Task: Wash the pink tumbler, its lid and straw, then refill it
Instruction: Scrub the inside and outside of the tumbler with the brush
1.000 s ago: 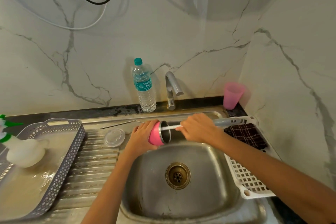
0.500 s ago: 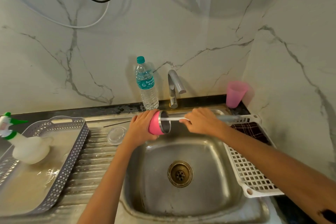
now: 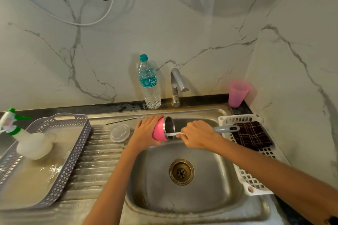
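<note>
Marble-look wall fills the upper frame. Steel sink at centre bottom, ribbed drainboard on its left. Grey perforated tray at lower left, wet inside, with a white spray bottle lying in it. White plastic rack on the sink's right edge, dark checked cloth in it. Against the wall stand a water bottle, a tap and a pink cup in the corner.

Left forearm comes up from bottom centre and right forearm from lower right; the hands are close together over the back of the basin. Left hand wraps the base of the pink tumbler, which is held on its side with its mouth facing right. Right hand is fisted around a brush; its white shaft goes into the tumbler mouth and its grey handle end sticks out over the rack.

Clear lid lies flat on the drainboard, left of the left hand. Metal straw lies just behind the lid.
</note>
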Available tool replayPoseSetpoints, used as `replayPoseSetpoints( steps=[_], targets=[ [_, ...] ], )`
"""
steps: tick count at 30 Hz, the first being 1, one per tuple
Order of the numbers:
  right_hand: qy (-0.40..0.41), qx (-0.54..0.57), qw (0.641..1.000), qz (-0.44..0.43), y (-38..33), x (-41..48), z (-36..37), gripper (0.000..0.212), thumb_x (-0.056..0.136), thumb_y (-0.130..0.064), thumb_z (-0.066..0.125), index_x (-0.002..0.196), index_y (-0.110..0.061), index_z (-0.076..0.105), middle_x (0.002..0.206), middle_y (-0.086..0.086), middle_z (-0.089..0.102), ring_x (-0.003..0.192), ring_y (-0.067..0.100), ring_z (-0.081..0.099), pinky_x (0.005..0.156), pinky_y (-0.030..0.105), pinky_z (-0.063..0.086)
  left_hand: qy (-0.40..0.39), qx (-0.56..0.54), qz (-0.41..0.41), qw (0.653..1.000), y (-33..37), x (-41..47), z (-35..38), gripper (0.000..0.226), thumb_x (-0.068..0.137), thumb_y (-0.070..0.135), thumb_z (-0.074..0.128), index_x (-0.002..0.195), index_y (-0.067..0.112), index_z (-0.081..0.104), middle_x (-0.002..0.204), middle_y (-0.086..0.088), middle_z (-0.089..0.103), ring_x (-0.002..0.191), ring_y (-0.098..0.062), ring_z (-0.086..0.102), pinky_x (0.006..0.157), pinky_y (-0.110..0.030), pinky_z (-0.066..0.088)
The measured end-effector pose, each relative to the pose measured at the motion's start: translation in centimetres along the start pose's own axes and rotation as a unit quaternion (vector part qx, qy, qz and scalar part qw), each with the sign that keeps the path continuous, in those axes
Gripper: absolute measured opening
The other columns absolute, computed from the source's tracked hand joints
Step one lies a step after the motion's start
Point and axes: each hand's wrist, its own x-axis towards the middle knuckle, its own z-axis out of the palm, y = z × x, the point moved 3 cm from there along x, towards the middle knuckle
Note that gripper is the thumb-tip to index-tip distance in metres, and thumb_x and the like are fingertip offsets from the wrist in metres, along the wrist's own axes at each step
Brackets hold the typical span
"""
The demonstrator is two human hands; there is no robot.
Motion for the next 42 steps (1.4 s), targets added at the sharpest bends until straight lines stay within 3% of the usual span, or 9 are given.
replayPoseSetpoints(
  steps=[4, 8, 12, 16, 22, 28, 35, 40, 42],
  targets=[
    [0.046, -0.020, 0.999, 0.004, 0.7, 1.2, -2.3, 0.047, 0.100, -0.049, 0.033, 0.076, -0.018, 0.059, 0.062, -0.002, 0.050, 0.054, 0.014, 0.046, 0.055, 0.028, 0.038, 0.006, -0.025, -0.033, 0.999, -0.7, 0.4, -0.4, 0.099, 0.060, 0.037, 0.087, 0.144, 0.026, 0.036, 0.138, 0.003, 0.051, 0.126, -0.020, 0.049, 0.110, -0.047, 0.037],
    [0.044, 0.033, 0.996, 0.067, 3.0, 2.1, -1.7, 0.047, 0.099, -0.051, 0.034, 0.073, -0.019, 0.058, 0.059, -0.003, 0.046, 0.055, 0.016, 0.048, 0.054, 0.028, 0.036, 0.015, -0.021, 0.001, 1.000, -0.1, 1.3, -1.6, 0.097, 0.061, 0.035, 0.087, 0.144, 0.023, 0.037, 0.139, 0.001, 0.050, 0.128, -0.021, 0.047, 0.110, -0.043, 0.033],
    [0.014, 0.060, 0.997, 0.055, 1.3, 1.0, 0.0, 0.043, 0.100, -0.048, 0.035, 0.079, -0.019, 0.059, 0.065, -0.001, 0.050, 0.058, 0.016, 0.048, 0.060, 0.030, 0.041, 0.032, 0.003, 0.031, 0.999, 0.5, 1.4, -2.1, 0.094, 0.062, 0.035, 0.086, 0.143, 0.025, 0.039, 0.137, 0.001, 0.051, 0.127, -0.021, 0.047, 0.110, -0.036, 0.025],
    [0.050, 0.001, 0.999, 0.016, 0.6, 0.5, -2.1, 0.046, 0.100, -0.048, 0.033, 0.076, -0.018, 0.057, 0.065, -0.001, 0.052, 0.056, 0.014, 0.047, 0.059, 0.030, 0.040, 0.021, 0.010, 0.008, 1.000, -0.3, 1.3, -1.3, 0.096, 0.063, 0.038, 0.085, 0.145, 0.026, 0.037, 0.141, 0.003, 0.048, 0.131, -0.019, 0.044, 0.114, -0.041, 0.027],
    [0.020, 0.048, 0.995, 0.082, 2.7, 0.9, -1.6, 0.044, 0.101, -0.049, 0.033, 0.076, -0.020, 0.056, 0.066, 0.000, 0.050, 0.061, 0.017, 0.050, 0.059, 0.030, 0.039, 0.019, 0.026, 0.028, 0.999, 0.2, 1.1, -1.5, 0.095, 0.063, 0.040, 0.084, 0.144, 0.026, 0.037, 0.140, 0.003, 0.049, 0.130, -0.021, 0.046, 0.114, -0.048, 0.031],
    [0.027, -0.005, 0.999, 0.023, -0.4, -0.4, -1.8, 0.041, 0.101, -0.044, 0.033, 0.081, -0.018, 0.058, 0.069, 0.002, 0.054, 0.060, 0.018, 0.050, 0.058, 0.031, 0.040, 0.018, -0.010, -0.006, 1.000, -0.7, 1.1, -1.4, 0.098, 0.062, 0.036, 0.086, 0.144, 0.026, 0.036, 0.140, 0.002, 0.049, 0.129, -0.021, 0.045, 0.113, -0.049, 0.031],
    [0.021, -0.014, 0.997, 0.076, 2.6, 0.8, -2.9, 0.048, 0.101, -0.048, 0.030, 0.077, -0.019, 0.058, 0.066, 0.000, 0.054, 0.058, 0.015, 0.050, 0.064, 0.033, 0.051, -0.007, 0.008, 0.028, 1.000, -0.9, 1.3, -1.3, 0.097, 0.062, 0.037, 0.086, 0.145, 0.025, 0.036, 0.141, 0.002, 0.048, 0.129, -0.020, 0.045, 0.112, -0.044, 0.031],
    [0.008, -0.027, 0.999, 0.031, -1.0, -1.3, -1.9, 0.044, 0.102, -0.042, 0.032, 0.087, -0.016, 0.063, 0.072, 0.004, 0.058, 0.063, 0.022, 0.056, 0.057, 0.033, 0.039, 0.006, 0.011, 0.033, 0.999, -1.2, 1.4, -1.5, 0.095, 0.060, 0.035, 0.086, 0.141, 0.028, 0.038, 0.137, 0.003, 0.051, 0.125, -0.020, 0.048, 0.111, -0.045, 0.032],
    [0.024, -0.026, 0.999, 0.028, -0.5, -0.9, -3.0, 0.043, 0.102, -0.044, 0.032, 0.083, -0.019, 0.061, 0.071, 0.002, 0.059, 0.061, 0.018, 0.054, 0.057, 0.033, 0.043, 0.005, -0.014, 0.020, 1.000, -1.3, 1.1, -1.0, 0.096, 0.060, 0.035, 0.087, 0.142, 0.028, 0.037, 0.138, 0.003, 0.050, 0.126, -0.020, 0.048, 0.111, -0.046, 0.033]
  ],
)
